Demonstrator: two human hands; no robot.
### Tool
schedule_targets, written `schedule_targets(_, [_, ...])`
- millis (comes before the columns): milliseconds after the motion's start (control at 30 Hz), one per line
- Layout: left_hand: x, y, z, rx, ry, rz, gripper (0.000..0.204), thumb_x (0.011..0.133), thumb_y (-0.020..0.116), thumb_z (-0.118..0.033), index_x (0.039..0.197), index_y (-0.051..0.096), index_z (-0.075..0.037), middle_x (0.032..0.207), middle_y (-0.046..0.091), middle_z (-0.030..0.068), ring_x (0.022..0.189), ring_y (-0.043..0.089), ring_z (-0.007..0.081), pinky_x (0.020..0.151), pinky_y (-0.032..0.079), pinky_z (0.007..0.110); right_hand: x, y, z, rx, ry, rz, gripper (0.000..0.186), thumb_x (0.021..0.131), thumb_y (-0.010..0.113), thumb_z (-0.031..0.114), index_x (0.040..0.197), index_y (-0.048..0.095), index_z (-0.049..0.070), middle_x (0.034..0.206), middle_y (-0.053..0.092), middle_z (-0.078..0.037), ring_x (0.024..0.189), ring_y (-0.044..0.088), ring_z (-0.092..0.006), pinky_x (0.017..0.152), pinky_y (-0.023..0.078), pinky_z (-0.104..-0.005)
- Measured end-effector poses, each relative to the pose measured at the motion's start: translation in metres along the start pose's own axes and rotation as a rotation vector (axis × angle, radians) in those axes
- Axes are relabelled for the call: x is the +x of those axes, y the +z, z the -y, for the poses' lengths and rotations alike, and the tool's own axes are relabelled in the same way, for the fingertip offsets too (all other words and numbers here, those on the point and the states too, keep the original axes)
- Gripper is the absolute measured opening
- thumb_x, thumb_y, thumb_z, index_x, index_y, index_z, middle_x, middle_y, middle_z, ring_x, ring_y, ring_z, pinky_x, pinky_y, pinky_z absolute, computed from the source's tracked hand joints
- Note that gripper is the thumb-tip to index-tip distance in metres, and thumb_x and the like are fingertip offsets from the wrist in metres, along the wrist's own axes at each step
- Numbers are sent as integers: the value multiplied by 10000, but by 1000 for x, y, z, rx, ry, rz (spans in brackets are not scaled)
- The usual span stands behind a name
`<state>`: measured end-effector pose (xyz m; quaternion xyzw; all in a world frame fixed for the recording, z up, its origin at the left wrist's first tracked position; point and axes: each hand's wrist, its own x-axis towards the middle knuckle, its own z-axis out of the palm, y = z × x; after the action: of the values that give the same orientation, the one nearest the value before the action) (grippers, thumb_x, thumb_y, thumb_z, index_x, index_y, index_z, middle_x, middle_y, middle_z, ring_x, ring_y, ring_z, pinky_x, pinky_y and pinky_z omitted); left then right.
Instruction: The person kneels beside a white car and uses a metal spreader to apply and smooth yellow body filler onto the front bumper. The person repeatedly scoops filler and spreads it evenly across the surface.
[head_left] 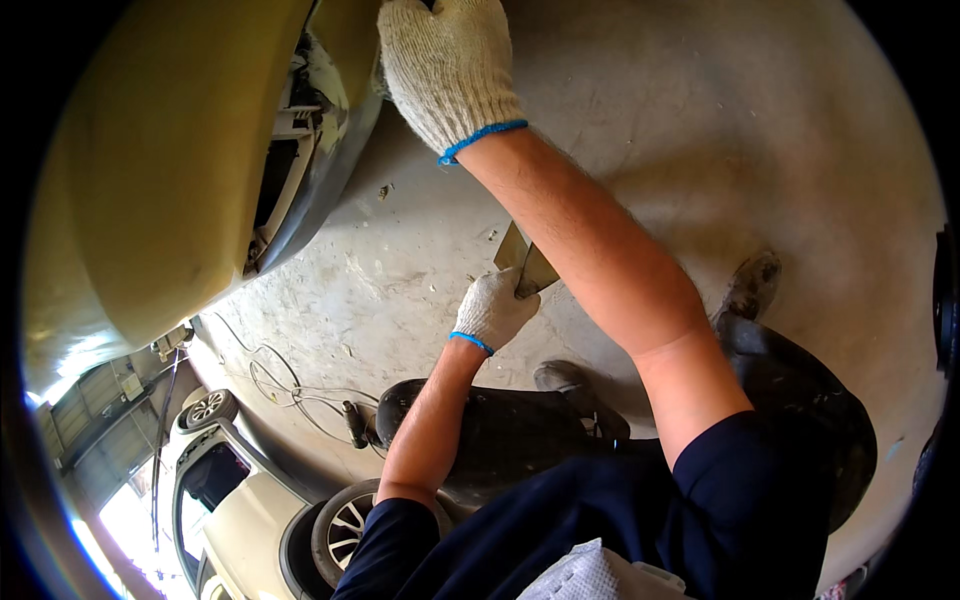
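Observation:
My left hand, in a white knit glove with a blue cuff, is closed on a thin flat plate with a dull metallic look. Part of that plate is hidden behind my right forearm. At the top edge of the head view, my right hand, gloved the same way, is held up against or just beside the olive-gold car body. Its fingers are turned away and cut off by the frame, so what they hold does not show. Below it, the body has an opening with exposed brackets.
Scuffed concrete floor lies under the car body. A hose or cable curls across it at the left. Another car, light-coloured, stands at the lower left near a wheel. My legs are bent close beneath my arms.

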<state>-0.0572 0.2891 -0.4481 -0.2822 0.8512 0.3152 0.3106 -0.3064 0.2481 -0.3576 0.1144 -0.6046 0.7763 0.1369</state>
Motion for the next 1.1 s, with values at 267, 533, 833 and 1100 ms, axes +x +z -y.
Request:
schedule_targets(267, [4, -3, -15, -7, 85, -29, 331, 840, 677, -299, 943, 671, 15, 878, 681, 293, 862, 669, 472, 769, 530, 530, -1, -26, -5, 117, 143, 61, 190, 899, 629, 15, 1053, 741, 13, 933, 741, -140, 826, 719, -235, 784, 599, -375])
schedule_targets(533, [6, 5, -6, -11, 42, -18, 345, 825, 679, -305, 965, 680, 10, 904, 693, 303, 906, 672, 489, 800, 534, 556, -10, -11, 8, -51, -81, 52, 187, 903, 626, 22, 1051, 740, 8, 926, 744, -133, 808, 717, -223, 767, 600, -368])
schedule_targets(833, [2, -4, -11, -38, 49, -50, 312, 838, 718, -283, 867, 643, 18, 803, 665, 270, 781, 679, 427, 721, 533, 469, 20, -40, 0, 90, 165, 220, 175, 872, 688, 51, 1023, 765, 94, 940, 737, -85, 796, 698, -237, 739, 595, -410])
schedule_targets(1100, [-7, -4, 5, -33, 47, -65, 312, 829, 718, -290, 866, 649, 11, 799, 673, 257, 778, 677, 423, 720, 533, 468, 22, -22, -14, -57, -560, 234, 189, 860, 688, 35, 1016, 765, 109, 934, 735, -70, 819, 697, -244, 750, 592, -412])
